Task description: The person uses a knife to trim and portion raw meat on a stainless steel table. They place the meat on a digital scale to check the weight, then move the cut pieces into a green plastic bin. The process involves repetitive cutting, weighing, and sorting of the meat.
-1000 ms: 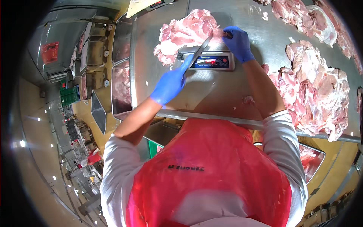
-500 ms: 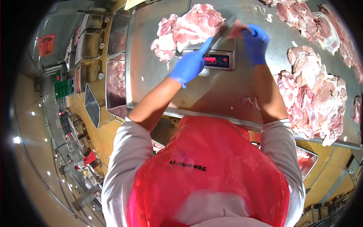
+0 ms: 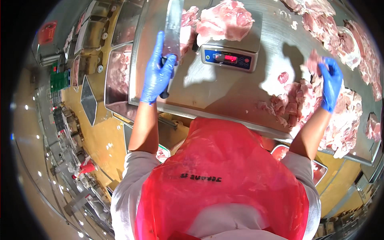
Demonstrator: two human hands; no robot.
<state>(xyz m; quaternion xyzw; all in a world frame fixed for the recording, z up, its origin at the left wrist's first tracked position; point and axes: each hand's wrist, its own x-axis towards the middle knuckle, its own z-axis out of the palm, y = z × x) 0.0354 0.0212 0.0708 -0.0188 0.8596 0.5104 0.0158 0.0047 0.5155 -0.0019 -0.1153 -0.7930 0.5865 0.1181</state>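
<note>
Clearly the left hand (image 3: 157, 74), in a blue glove at the upper left of the frame, has its fingers (image 3: 171, 61) clenched round the dark handle of a large knife (image 3: 174, 24); most of the handle is hidden under the glove, and the broad blade runs up until the top edge cuts off its tip. At the right, the right hand (image 3: 330, 82), also blue-gloved, lies flat on a heap of raw meat pieces (image 3: 304, 102), its fingers resting on a piece at the top of the heap; whether they pinch it cannot be told. Between the hands, at upper centre, a grey scale (image 3: 228, 56) with a red-lit display carries a lump of meat (image 3: 226, 22) on its platform, and more meat (image 3: 188, 24) lies partly behind the blade. The steel counter (image 3: 224, 90) is bare between knife and heap, with shadows across it; its front edge runs just above the red plastic apron (image 3: 224, 180), which hides what lies beneath the body. More cuts (image 3: 352, 40) crowd the upper right and run out of view, and trays of meat (image 3: 118, 74) sit below the counter's left edge.
</note>
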